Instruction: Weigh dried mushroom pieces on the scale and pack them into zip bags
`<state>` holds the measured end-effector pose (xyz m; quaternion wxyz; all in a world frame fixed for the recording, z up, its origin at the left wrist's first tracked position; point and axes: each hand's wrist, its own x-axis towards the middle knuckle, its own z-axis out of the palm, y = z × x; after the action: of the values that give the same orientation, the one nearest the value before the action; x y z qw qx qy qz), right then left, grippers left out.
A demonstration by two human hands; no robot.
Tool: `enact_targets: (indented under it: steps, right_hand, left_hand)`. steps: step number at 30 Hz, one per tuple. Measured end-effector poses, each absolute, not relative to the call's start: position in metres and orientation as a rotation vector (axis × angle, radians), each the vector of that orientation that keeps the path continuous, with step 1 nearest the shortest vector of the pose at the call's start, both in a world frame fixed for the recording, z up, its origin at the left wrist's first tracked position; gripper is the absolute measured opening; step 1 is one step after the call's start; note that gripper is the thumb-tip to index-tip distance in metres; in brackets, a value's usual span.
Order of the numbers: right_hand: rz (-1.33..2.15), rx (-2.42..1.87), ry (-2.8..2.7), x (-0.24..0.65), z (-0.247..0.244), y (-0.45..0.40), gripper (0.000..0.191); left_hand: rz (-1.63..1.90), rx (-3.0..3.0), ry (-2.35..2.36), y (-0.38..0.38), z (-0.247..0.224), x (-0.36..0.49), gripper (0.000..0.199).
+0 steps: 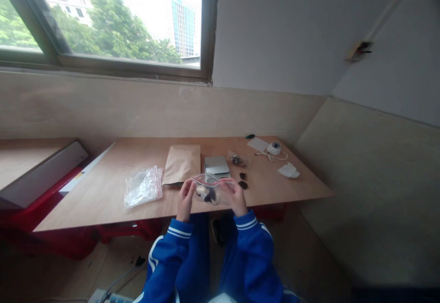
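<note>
A clear zip bag (222,197) with a red seal strip is stretched between my two hands at the table's front edge. Small dark and pale items show inside it, too blurred to name. My left hand (185,198) pinches the bag's left upper corner. At the right end of the seal, my right hand (238,197) grips the bag with bent fingers. Just behind the bag is a flat silver-topped device (216,165), partly covered by it. Two small dark pieces, one round (243,185) and one irregular (243,175), lie right of the bag.
Clear plastic bags (142,188) and a brown paper envelope (182,163) lie to the left. Another filled clear bag (237,159), a white dome camera (274,148) with its cable, a white card (257,144), a screwdriver (250,136) and crumpled white paper (288,170) are to the right.
</note>
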<state>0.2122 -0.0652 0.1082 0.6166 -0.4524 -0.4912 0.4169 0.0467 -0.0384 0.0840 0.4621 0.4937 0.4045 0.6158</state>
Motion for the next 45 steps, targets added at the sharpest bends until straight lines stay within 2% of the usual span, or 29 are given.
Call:
enact_targets:
  steps: [5, 10, 17, 29, 45]
  right_hand:
    - [0.972, -1.048, -1.068, 0.211, 0.102, -0.065, 0.032]
    - [0.885, -1.095, -1.011, 0.216, 0.114, -0.069, 0.033]
    - [0.845, -1.123, -0.976, 0.218, 0.123, -0.076, 0.036]
    - [0.877, -1.114, -0.941, 0.248, 0.122, -0.081, 0.040]
    - [0.811, -1.109, -1.148, 0.243, 0.132, -0.091, 0.028]
  left_hand:
    - [1.401, 1.538, 1.079, -0.056, 0.114, 0.051, 0.027]
    - [1.647, 1.246, 1.307, -0.060, 0.124, 0.054, 0.028]
    - [1.519, 1.214, 1.063, -0.063, 0.127, 0.054, 0.031]
    - [1.460, 1.218, 1.093, -0.063, 0.137, 0.039, 0.031]
    - [1.533, 1.138, 1.042, -0.068, 0.146, 0.043, 0.032]
